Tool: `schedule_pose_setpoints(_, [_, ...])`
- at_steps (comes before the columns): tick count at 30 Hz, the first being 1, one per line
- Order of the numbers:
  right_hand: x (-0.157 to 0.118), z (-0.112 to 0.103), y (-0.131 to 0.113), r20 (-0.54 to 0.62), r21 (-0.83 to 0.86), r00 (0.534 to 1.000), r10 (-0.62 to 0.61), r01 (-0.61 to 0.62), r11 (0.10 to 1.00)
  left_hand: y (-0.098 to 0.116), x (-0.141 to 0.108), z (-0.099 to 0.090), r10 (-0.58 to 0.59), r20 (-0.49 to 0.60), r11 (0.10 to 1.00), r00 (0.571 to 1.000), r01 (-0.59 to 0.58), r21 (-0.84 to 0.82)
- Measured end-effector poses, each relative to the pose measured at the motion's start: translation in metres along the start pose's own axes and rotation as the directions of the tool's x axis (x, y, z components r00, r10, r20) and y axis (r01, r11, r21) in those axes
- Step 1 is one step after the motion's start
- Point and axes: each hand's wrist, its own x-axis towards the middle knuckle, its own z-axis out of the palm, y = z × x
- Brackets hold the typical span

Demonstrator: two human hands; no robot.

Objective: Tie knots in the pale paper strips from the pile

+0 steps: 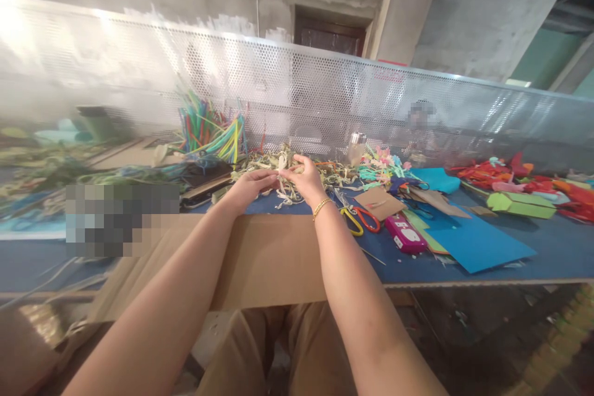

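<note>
Both my hands meet over a heap of pale green and cream strips (341, 180) on the blue table. The fingertips of my left hand (253, 189) are pinched at a narrow pale strip (281, 163) that looks like paper or cloth. From the other side, my right hand (304, 180) pinches the same strip between thumb and finger, other fingers partly raised. Fine detail at the fingertips is too small to make out. Beneath my forearms lies a flat cardboard sheet (273, 260), reaching over the table's front edge.
Right of my hand are yellow-handled scissors (355, 223), orange-handled scissors (370, 220), a magenta box (405, 234) and blue sheets (482, 238). A bundle of coloured stems (208, 127) stands behind left. A perforated metal screen (260, 80) borders the back.
</note>
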Motion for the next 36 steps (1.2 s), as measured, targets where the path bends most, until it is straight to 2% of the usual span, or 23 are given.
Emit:
schedule_pose_setpoints(4, [-0.001, 0.003, -0.003, -0.031, -0.001, 0.999, -0.009, 0.009, 1.000, -0.001, -0.001, 0.003, -0.077, 0.057, 0.995, 0.995, 0.081, -0.063])
schedule_pose_setpoints(8, [0.000, 0.004, 0.000, -0.055, -0.003, 0.997, 0.050, -0.050, 0.999, -0.006, 0.003, 0.002, -0.050, -0.087, 0.992, 0.995, 0.039, -0.122])
schedule_pose_setpoints(10, [-0.001, 0.005, 0.002, 0.000, -0.022, 0.990, 0.141, -0.141, 0.990, -0.009, 0.006, 0.000, -0.024, -0.171, 0.990, 0.985, 0.000, -0.138])
schedule_pose_setpoints(12, [-0.002, 0.007, 0.005, 0.126, -0.050, 0.966, 0.225, -0.221, 0.974, -0.013, 0.009, -0.004, 0.001, -0.225, 0.989, 0.974, -0.035, -0.147])
schedule_pose_setpoints(14, [-0.004, 0.010, 0.008, 0.244, -0.051, 0.939, 0.243, -0.238, 0.970, -0.016, 0.012, -0.007, 0.015, -0.247, 0.989, 0.969, -0.051, -0.141])
schedule_pose_setpoints(16, [-0.005, 0.014, 0.011, 0.308, -0.022, 0.926, 0.218, -0.222, 0.975, -0.017, 0.012, -0.008, 0.021, -0.261, 0.991, 0.965, -0.055, -0.122])
schedule_pose_setpoints(19, [-0.006, 0.018, 0.012, 0.347, 0.012, 0.918, 0.193, -0.210, 0.978, -0.016, 0.012, -0.009, 0.028, -0.260, 0.995, 0.965, -0.051, -0.080])
schedule_pose_setpoints(25, [-0.009, 0.020, 0.008, 0.350, -0.022, 0.922, 0.168, -0.172, 0.985, -0.013, 0.011, -0.009, 0.027, -0.253, 0.998, 0.967, -0.042, -0.052])
schedule_pose_setpoints(31, [-0.012, 0.016, 0.006, 0.447, -0.069, 0.873, 0.194, -0.183, 0.981, -0.011, 0.010, -0.010, -0.002, -0.300, 0.993, 0.954, -0.033, -0.110])
schedule_pose_setpoints(36, [-0.012, 0.015, 0.007, 0.525, -0.093, 0.823, 0.215, -0.195, 0.976, -0.009, 0.008, -0.008, -0.009, -0.299, 0.995, 0.954, -0.023, -0.101])
